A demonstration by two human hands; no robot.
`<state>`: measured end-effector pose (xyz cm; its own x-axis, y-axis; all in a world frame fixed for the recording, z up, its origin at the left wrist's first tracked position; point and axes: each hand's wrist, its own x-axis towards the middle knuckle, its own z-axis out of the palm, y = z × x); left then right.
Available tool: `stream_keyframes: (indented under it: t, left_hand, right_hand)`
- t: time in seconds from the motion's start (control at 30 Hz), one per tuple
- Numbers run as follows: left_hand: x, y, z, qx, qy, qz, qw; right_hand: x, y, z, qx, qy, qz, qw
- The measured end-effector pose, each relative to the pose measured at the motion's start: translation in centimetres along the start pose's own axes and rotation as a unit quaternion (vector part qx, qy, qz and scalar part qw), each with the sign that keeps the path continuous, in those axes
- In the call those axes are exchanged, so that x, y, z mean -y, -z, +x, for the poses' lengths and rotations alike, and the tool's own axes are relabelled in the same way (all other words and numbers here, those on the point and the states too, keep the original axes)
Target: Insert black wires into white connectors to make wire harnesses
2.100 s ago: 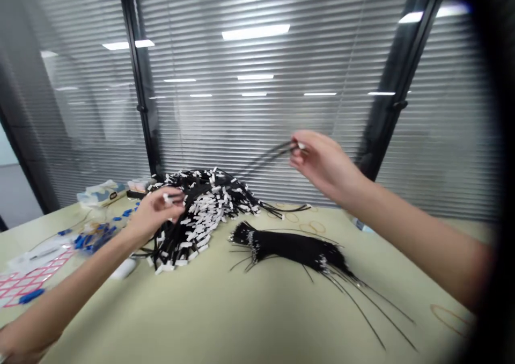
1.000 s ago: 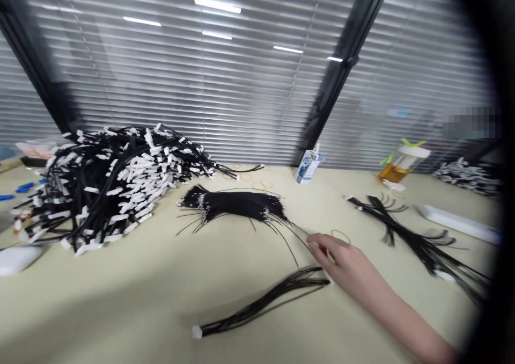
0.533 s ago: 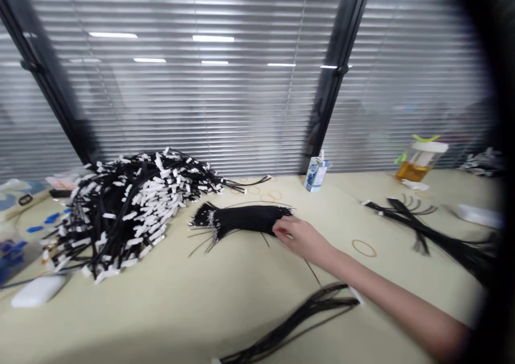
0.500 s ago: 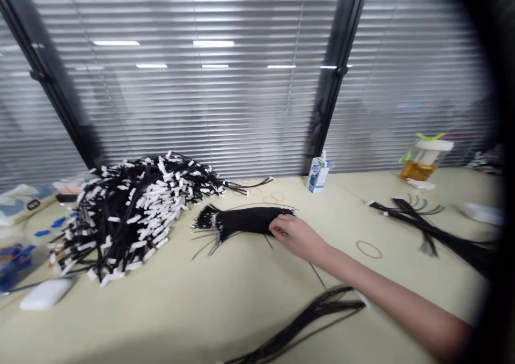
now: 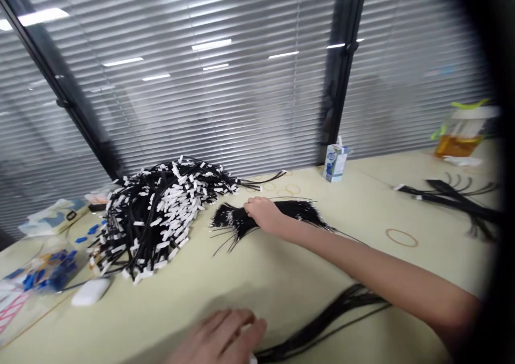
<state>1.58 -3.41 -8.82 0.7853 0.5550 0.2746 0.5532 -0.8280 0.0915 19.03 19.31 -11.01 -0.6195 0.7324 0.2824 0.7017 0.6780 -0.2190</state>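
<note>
My right hand [image 5: 263,213] reaches across the table with its fingers curled over a bundle of short black wires [image 5: 300,209], near the bundle's left end. The bundle lies flat, with bare or metal-tipped wire ends fanning out at both sides. My left hand [image 5: 221,338] is at the bottom edge, slightly blurred, fingers loosely bent and a gap between thumb and fingers. It is beside the near end of a longer black cable bundle [image 5: 322,324], where a small white piece shows under the thumb. Whether they touch is hidden.
A large heap of black cables with white connectors [image 5: 161,213] lies at left. Nearby are a white case [image 5: 90,291], a bag of blue parts [image 5: 52,270] and a tissue pack [image 5: 60,216]. A drink carton [image 5: 335,162], rubber band [image 5: 402,238], more cables [image 5: 454,197] and a jug [image 5: 462,133] are rightward.
My right hand has moved left along the black wire bundle, from its right end to near its left end. My left hand has come into view at the bottom. The camera has tilted and turned left.
</note>
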Motion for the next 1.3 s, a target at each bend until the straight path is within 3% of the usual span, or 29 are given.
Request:
stream_keyframes:
  t: [0.1, 0.17, 0.23, 0.33, 0.37, 0.47, 0.6, 0.7, 0.83, 0.97, 1.13, 1.3]
  left_hand:
    - [-0.5, -1.7, 0.6, 0.039, 0.030, -0.085, 0.995]
    - [-0.7, -2.9, 0.4, 0.046, 0.108, -0.194, 0.974]
    - [-0.9, -3.8, 0.1, 0.007, 0.241, -0.349, 0.905]
    - [-1.1, -4.3, 0.3, -0.070, 0.411, -0.561, 0.715]
    - [-1.2, -4.2, 0.6, -0.086, 0.429, -0.590, 0.678]
    - [-1.2, -3.5, 1.2, -0.108, 0.444, -0.626, 0.632]
    - [-1.1, -2.9, 1.2, -0.102, 0.426, -0.682, 0.586]
    - [-1.0, -2.9, 0.8, -0.105, 0.430, -0.698, 0.563]
    - [-0.8, -2.8, 0.8, -0.132, 0.447, -0.700, 0.542]
    - [-0.7, -2.6, 1.1, -0.149, 0.465, -0.692, 0.532]
    - [-0.7, -2.8, 0.8, -0.108, 0.442, -0.683, 0.572]
    - [-1.3, -3.0, 0.8, -0.064, 0.419, -0.686, 0.592]
  right_hand:
    - [-0.1, 1.6, -0.5, -0.021, -0.009, 0.045, 0.999]
    - [0.2, 3.4, -1.3, -0.043, -0.013, 0.090, 0.995]
    - [1.0, 5.5, -2.7, -0.065, -0.013, 0.147, 0.987]
    - [3.0, 7.9, -5.8, -0.073, -0.019, 0.239, 0.968]
    - [3.9, 8.3, -7.0, -0.072, -0.027, 0.263, 0.962]
    - [6.4, 7.7, -10.7, -0.055, -0.055, 0.315, 0.946]
    - [8.4, 4.5, -14.4, -0.009, -0.101, 0.352, 0.931]
    - [8.3, 3.0, -15.9, -0.017, -0.146, 0.356, 0.923]
    - [7.1, 3.1, -16.7, -0.020, -0.160, 0.375, 0.913]
    - [6.4, 3.3, -16.8, -0.024, -0.077, 0.349, 0.934]
    - [7.2, 2.9, -17.1, -0.039, 0.015, 0.231, 0.972]
    - [8.8, 2.6, -17.8, -0.056, 0.151, 0.108, 0.981]
